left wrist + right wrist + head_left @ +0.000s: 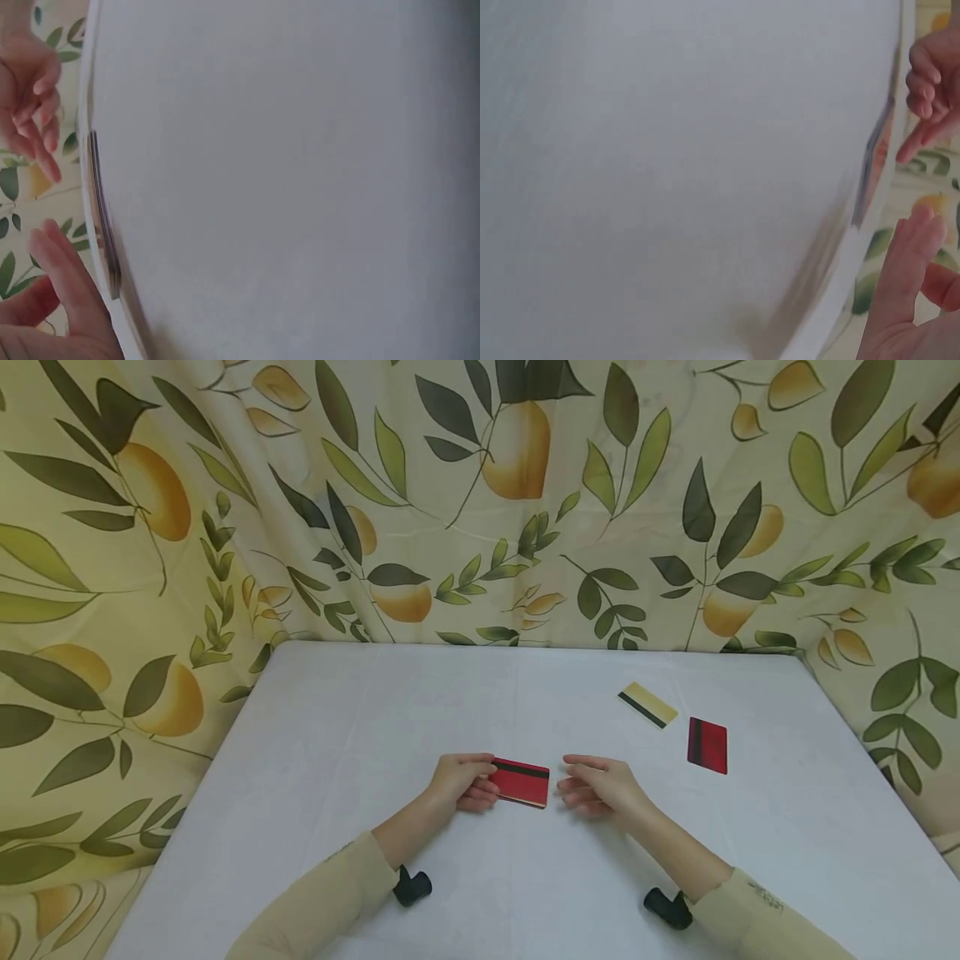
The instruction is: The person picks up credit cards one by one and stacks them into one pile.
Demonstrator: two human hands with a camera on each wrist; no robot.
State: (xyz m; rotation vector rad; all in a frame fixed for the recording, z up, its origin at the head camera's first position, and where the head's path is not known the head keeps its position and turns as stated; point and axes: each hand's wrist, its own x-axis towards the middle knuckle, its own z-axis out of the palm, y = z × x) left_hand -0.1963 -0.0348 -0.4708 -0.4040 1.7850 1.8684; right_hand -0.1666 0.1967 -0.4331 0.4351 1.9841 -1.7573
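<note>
Currently, the card stack (pixel 522 787) lies on the white table (pixel 337 718) between the two hands, red face up, its long axis running from the left fingers toward the right fingers. Its right end is angled slightly toward the wrists. The left hand (pixel 459 781) is nearer: in the head view its fingertips overlap the stack's left short edge. Whether they press on it cannot be confirmed; in the left wrist view, thumb and fingers stand apart. The right hand (pixel 609 783) holds nothing. Its fingers are relaxed, thumb separated, just beside the stack's right short edge without touching. Beyond the right fingers and to their right lies a yellow card (pixel 647 705); a loose red card (pixel 716 747) lies farther right, apart from it.
</note>
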